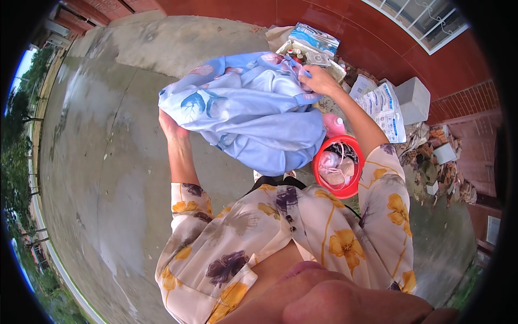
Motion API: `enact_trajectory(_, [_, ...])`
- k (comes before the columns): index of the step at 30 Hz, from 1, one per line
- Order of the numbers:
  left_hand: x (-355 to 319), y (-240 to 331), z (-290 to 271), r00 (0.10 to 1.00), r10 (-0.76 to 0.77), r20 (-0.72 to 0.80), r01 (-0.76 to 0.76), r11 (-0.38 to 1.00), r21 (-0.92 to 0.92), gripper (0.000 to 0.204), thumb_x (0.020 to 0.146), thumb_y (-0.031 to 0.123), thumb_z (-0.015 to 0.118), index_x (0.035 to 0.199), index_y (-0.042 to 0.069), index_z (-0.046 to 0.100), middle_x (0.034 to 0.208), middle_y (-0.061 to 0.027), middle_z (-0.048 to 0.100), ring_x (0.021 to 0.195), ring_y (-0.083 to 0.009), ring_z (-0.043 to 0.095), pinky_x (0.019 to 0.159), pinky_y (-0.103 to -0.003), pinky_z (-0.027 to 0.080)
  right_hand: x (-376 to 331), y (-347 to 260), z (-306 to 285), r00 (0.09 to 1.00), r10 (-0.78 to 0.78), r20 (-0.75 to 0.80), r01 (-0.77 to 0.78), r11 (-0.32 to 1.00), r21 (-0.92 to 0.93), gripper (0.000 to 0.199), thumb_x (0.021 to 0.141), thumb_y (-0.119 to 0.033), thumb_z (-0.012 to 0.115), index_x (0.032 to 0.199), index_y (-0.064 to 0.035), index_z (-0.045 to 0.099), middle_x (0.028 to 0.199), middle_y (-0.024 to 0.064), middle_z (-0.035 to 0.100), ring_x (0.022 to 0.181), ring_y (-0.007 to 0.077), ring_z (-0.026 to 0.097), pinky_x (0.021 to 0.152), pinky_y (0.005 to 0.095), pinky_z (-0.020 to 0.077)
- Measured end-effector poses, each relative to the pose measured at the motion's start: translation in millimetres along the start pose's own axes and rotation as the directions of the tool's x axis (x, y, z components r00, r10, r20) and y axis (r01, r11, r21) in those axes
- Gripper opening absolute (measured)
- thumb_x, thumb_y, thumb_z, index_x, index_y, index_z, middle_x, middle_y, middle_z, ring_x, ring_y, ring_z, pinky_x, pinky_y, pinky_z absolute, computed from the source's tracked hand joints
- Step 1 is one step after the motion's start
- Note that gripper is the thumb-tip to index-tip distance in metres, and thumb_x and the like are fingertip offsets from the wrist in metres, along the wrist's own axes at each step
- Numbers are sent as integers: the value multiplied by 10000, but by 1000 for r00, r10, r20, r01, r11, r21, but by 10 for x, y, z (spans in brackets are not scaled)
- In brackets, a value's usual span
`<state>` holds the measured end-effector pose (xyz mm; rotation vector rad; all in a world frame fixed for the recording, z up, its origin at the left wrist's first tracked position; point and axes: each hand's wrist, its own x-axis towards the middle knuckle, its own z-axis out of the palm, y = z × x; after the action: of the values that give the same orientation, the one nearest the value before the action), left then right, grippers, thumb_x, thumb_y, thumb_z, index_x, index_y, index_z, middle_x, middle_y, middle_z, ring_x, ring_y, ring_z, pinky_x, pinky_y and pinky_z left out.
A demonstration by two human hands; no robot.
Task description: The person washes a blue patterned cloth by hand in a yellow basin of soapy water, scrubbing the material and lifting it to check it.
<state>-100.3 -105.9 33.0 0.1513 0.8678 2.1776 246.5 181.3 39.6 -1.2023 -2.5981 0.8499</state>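
A large light blue cloth (253, 113) with pink and darker blue leaf or flower prints is held up in front of me, bunched in loose folds. Its exact kind cannot be made out. My left hand (171, 125) grips its left edge, with the fingers hidden behind the fabric. At the upper right edge, my right hand (319, 81) pinches a fold between thumb and fingers. Below the right side of the cloth stands a red bucket (352, 190) with pink, beige and dark patterned fabric items inside. A pink bottle (334, 124) with a white cap is just beyond the bucket.
Wet grey concrete (118, 162) spreads to the left. Along the red wall (356, 32) lie a blue and white box (314, 39), a printed white sack (382, 110), a pale block (413, 100) and broken brick rubble (440, 156). A barred window (421, 21) is set in the wall.
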Motion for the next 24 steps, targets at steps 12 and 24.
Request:
enact_trajectory(12, [-243, 122, 581, 949, -43, 312, 97, 983, -158, 505, 1014, 456, 415, 1254, 53, 603, 1262, -157, 634, 1141, -346, 612, 990, -483, 495, -46, -876, 580, 815, -579, 14, 578, 813, -64, 270, 856, -283, 706, 1031, -80, 740, 1121, 92, 695, 1096, 276, 606, 1057, 421, 376])
enact_trajectory(24, [-294, 142, 474, 982, -23, 186, 45, 992, -116, 582, 981, 544, 493, 1249, 39, 600, 1242, -133, 646, 1143, -321, 611, 1016, -468, 476, 124, -1238, 240, 998, -42, 52, -31, 394, 918, 191, 988, -206, 567, 937, -48, 660, 882, 5, 662, 818, 97, 639, 741, 267, 527])
